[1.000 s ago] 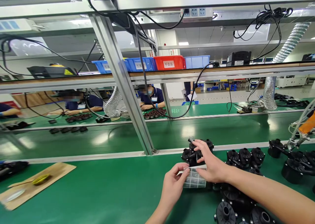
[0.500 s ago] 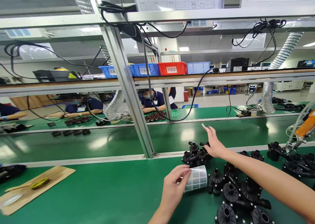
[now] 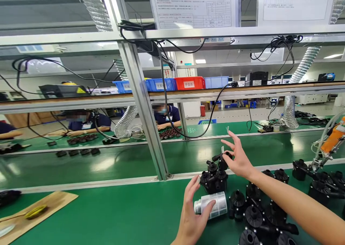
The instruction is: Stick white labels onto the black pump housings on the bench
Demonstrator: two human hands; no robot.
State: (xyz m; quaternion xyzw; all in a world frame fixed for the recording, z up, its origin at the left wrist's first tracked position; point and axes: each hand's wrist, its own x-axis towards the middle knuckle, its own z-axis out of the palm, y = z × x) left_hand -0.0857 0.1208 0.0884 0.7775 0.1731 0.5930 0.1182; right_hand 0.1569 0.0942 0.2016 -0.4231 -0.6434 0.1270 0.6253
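Observation:
My left hand (image 3: 192, 211) is spread around the near side of a roll of clear labels (image 3: 219, 204), its thumb overlapping the roll in view. A small pale label sticks to one of its fingertips. Fingers apart, my right hand (image 3: 238, 160) hovers beside a cluster of black pump housings (image 3: 214, 178). Small translucent labels (image 3: 222, 149) cling to its fingertips, one near the thumb and one on a raised finger. More black pumps (image 3: 253, 216) stand under and beside my right forearm. Whether the left thumb touches the roll is unclear.
An orange power tool (image 3: 334, 135) with hoses hangs at the right. A metal post (image 3: 147, 119) rises from the bench's back edge. Brown paper (image 3: 54, 205) with a yellow coil lies at left. Bins, including a red one (image 3: 190, 83), line the shelf. Co-workers sit opposite.
My left hand has opened from its pinch at the roll and now shows a label on a fingertip. The right hand's fingers have spread, and labels show on two of them. The view has tilted up.

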